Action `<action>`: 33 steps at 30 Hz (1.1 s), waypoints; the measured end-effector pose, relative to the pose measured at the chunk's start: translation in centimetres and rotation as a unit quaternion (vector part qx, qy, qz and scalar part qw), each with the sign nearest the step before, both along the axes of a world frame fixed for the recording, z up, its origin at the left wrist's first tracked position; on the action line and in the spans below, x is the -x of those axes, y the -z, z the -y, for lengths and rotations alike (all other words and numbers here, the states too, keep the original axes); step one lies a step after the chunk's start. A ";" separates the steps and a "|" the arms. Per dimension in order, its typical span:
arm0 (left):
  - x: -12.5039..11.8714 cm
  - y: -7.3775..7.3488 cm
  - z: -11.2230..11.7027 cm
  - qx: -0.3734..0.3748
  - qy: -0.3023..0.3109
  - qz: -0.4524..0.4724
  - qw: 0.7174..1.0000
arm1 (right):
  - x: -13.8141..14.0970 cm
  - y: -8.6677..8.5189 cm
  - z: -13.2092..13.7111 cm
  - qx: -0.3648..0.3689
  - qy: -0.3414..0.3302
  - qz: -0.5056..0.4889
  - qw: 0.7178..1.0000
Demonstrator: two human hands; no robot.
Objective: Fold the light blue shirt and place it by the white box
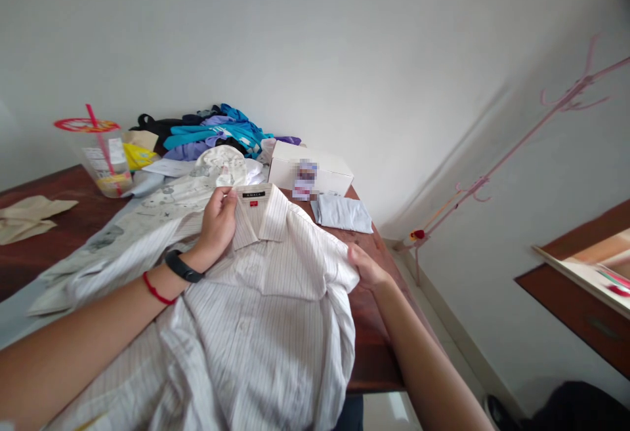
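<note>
A white striped button-up shirt (275,319) is spread across the near side of the table, its collar away from me and a dark label inside the neck. My left hand (220,221) pinches the shirt beside the left end of the collar. At the right shoulder seam, my right hand (367,267) grips the fabric, its fingertips partly hidden behind the cloth. A pale patterned garment (132,224) lies under and beyond the shirt on the left.
On the brown table (369,352) stand a plastic cup (105,162) with a red straw and a white box (315,162). A folded grey cloth (343,213), brown paper (34,216) and a clothes pile (211,132) lie around. A pink coat rack (522,132) leans at right.
</note>
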State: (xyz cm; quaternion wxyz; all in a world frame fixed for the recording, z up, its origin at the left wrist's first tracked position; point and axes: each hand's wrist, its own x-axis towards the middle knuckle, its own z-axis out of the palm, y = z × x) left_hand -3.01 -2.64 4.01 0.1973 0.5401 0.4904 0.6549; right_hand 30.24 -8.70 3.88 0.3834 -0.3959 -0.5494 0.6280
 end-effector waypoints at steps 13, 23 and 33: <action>0.8 -0.7 -0.3 -0.051 -0.013 0.023 0.998 | -0.4 -1.4 0.0 -0.019 0.068 -0.023 0.997; 0.7 -0.6 -0.2 -0.041 -0.023 0.005 0.999 | -1.4 -1.7 -0.1 0.010 0.102 -0.032 0.994; 1.4 0.2 -1.5 -0.055 -0.038 0.057 0.996 | -4.7 0.8 -1.3 0.007 -0.183 0.037 0.982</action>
